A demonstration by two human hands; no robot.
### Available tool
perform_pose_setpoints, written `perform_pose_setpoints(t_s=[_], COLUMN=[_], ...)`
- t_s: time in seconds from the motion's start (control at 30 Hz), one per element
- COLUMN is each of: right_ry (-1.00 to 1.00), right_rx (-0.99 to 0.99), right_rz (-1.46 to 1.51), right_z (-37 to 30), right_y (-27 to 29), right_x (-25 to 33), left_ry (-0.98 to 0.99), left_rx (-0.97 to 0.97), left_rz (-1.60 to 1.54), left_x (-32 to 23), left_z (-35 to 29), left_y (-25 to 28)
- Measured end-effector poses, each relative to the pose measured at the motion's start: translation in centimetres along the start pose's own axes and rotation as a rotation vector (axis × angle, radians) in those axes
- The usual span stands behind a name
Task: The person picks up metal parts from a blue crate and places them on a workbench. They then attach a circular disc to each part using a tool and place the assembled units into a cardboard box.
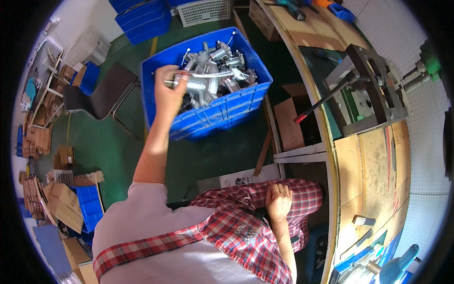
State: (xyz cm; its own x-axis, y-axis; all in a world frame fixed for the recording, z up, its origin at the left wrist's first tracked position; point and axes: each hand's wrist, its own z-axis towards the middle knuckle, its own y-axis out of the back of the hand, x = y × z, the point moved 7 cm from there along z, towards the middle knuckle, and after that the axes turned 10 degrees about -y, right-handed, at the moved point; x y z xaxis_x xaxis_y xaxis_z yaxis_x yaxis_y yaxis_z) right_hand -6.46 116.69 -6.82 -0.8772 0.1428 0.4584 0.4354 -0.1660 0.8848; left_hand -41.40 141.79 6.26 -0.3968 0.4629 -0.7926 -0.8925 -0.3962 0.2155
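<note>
My left hand reaches over the near left side of a blue plastic bin. Its fingers are closed on a silver cylindrical part with wires, which is slightly blurred and looks like a small motor. Beneath and beyond it, the bin holds a heap of similar silver metal parts, some with thin white leads. My right hand rests on my knee over a red checked apron, its fingers curled in and nothing visible in them.
At the right stands a workbench with a press, whose red-tipped lever juts toward me. A dark chair is left of the bin. Blue crates and a white basket stand behind; cardboard boxes lie at left.
</note>
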Motion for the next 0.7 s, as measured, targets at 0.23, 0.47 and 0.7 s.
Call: perform_pose_setpoints(t_s=[0.23, 0.47, 0.7], right_ry=[-0.698, -0.849, -0.700], right_rx=[0.293, 0.256, -0.062], right_rz=[1.629, 1.357, 1.490], right_z=[-0.2, -5.4, -4.8], right_y=[1.3, 6.0, 11.3], right_x=[-0.4, -5.2, -5.2], left_ry=[0.004, -0.531, -0.574], left_rx=[0.666, 1.110, 1.339], left_rz=[-0.335, -0.422, -0.465], left_x=[-10.4, -18.1, -23.7], left_z=[-13.0, -22.8, -21.5], left_y=[-12.9, -17.0, -18.7])
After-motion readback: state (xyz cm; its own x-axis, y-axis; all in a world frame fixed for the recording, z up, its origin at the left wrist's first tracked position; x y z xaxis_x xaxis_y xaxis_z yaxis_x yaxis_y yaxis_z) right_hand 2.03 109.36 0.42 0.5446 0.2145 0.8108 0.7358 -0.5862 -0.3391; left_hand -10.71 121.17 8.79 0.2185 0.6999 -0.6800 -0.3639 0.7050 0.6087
